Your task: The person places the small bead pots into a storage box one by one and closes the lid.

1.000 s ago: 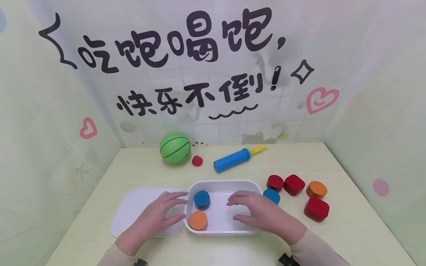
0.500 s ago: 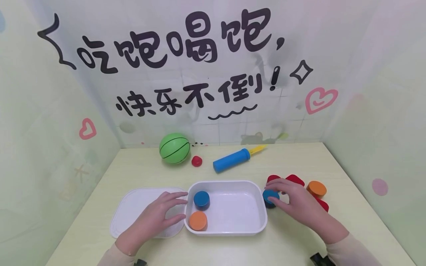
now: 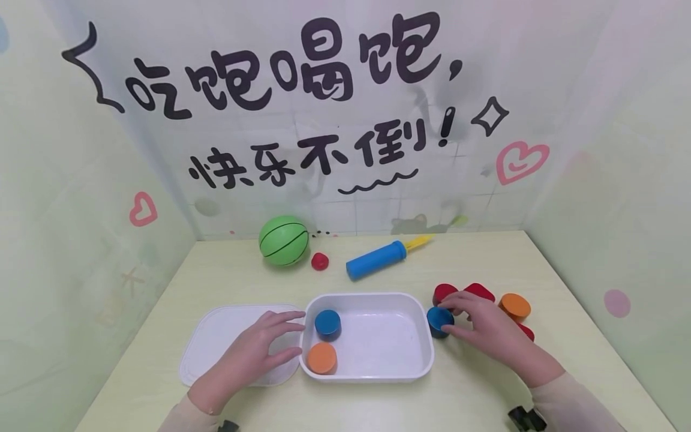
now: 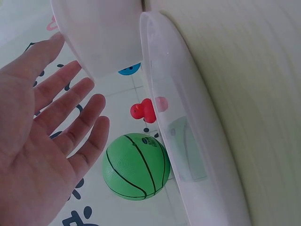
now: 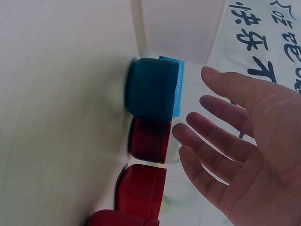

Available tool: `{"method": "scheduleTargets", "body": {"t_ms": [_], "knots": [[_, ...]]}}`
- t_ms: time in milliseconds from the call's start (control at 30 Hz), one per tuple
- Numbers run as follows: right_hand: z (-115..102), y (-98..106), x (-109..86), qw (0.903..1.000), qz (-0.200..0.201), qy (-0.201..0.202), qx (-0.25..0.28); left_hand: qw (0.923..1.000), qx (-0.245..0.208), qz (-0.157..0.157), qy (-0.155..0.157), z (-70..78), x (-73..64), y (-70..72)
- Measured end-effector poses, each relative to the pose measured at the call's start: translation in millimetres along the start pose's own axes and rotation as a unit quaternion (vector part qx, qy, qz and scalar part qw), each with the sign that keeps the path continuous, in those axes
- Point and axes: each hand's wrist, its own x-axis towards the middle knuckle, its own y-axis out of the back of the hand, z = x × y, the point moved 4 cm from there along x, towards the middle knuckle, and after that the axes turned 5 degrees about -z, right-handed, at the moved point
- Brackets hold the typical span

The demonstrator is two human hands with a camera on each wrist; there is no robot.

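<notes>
A white box (image 3: 378, 380) lies in the middle of the table, a blue round block (image 3: 327, 324) and an orange round block (image 3: 321, 358) inside its left end. My left hand (image 3: 263, 345) is at the box's left wall, fingers extended; whether they touch it I cannot tell. Just off the box's right wall stands another blue round block (image 3: 439, 323). My right hand (image 3: 486, 330) hovers at that block with fingers spread and thumb apart. In the right wrist view the block (image 5: 151, 89) is separate from the fingers, and the palm holds nothing.
A white lid (image 3: 216, 336) lies left of the box. Red blocks (image 3: 445, 294) and an orange block (image 3: 514, 307) sit around the right hand, partly hidden. Behind are a green ball (image 3: 284, 240), a small red object (image 3: 320, 261) and a blue pump (image 3: 376, 260).
My right hand has moved right, from above the box to the blue block outside it, and then slightly further right. The left hand and the blocks have stayed where they were.
</notes>
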Motion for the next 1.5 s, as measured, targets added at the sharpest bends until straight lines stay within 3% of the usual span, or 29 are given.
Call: {"method": "scheduleTargets", "body": {"t_ms": [500, 933, 1233, 1500], "knots": [[8.9, -13.1, 5.9, 0.9992, -0.035, -0.015, 0.014, 1.0, -0.004, 0.005, -0.003, -2.2, -0.9, -3.0], [5.4, -10.6, -9.5, 0.998, -0.035, -0.052, 0.013, 0.9996, -0.001, 0.021, -0.021, 5.6, -11.4, -4.1], [-7.3, 12.9, -18.9, 0.9997, 0.019, 0.014, -0.009, 0.9999, -0.006, 0.012, -0.009, 10.0, -13.6, -4.5], [-23.1, 28.8, -19.6, 0.9987, 0.037, 0.032, -0.01, 0.9999, -0.01, 0.01, -0.002, 11.8, -14.9, -5.6]]}}
